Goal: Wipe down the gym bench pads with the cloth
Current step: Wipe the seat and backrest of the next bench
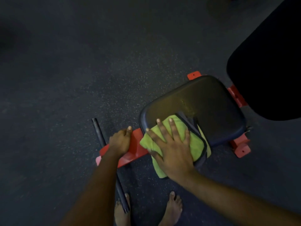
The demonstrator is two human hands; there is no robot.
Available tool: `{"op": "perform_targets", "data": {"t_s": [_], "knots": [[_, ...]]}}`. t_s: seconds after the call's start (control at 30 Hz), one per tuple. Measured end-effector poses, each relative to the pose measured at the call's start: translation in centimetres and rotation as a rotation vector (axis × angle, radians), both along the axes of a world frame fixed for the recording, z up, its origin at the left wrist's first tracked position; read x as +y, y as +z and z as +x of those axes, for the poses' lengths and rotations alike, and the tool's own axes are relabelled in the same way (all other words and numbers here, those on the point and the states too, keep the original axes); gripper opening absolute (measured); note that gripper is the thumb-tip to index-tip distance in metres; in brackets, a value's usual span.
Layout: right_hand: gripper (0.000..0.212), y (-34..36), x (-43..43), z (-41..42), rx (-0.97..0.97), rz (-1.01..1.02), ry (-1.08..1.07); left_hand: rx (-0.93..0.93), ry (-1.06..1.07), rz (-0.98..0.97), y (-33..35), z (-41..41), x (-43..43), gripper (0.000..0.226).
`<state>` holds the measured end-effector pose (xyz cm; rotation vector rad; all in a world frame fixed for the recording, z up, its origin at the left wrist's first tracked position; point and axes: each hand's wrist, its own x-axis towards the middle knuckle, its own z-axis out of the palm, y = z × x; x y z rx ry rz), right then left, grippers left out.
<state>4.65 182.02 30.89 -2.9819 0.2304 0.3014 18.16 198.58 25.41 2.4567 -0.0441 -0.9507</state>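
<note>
A folded lime-green cloth [196,143] lies over the near left corner of the dark seat pad [211,103] of a gym bench. My right hand [169,144] presses flat on the cloth with fingers spread. My left hand [120,141] grips the red frame bar [136,149] just left of the pad, fingers curled over its top edge. A larger black back pad [267,66] rises at the upper right.
A black crossbar [101,136] runs under the red frame toward my bare feet [173,207] at the bottom. Red frame feet [241,148] stick out beside the seat pad. Dark speckled rubber floor [81,79] spreads to the left and behind.
</note>
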Motion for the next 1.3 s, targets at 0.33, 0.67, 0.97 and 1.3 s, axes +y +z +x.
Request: {"op": "perform_targets", "data": {"t_s": [0.33,0.67,0.97,1.3], "knots": [[0.059,-1.1,-8.2,10.5,-0.088,-0.028,-0.398,-0.016,0.006,-0.068,-0.1,-0.2,0.5,0.055],[0.059,-1.7,-4.7,11.3,-0.074,-0.068,0.076,-0.064,-0.049,-0.038,-0.4,-0.4,0.4,0.05],[0.063,-1.3,-10.2,2.9,-0.173,-0.049,-0.663,-0.046,-0.099,-0.01,0.0,-0.1,0.1,0.055],[0.062,-2.1,-9.8,5.5,-0.186,-0.11,-0.459,-0.089,-0.084,-0.04,-1.3,-0.2,0.6,0.057]]}}
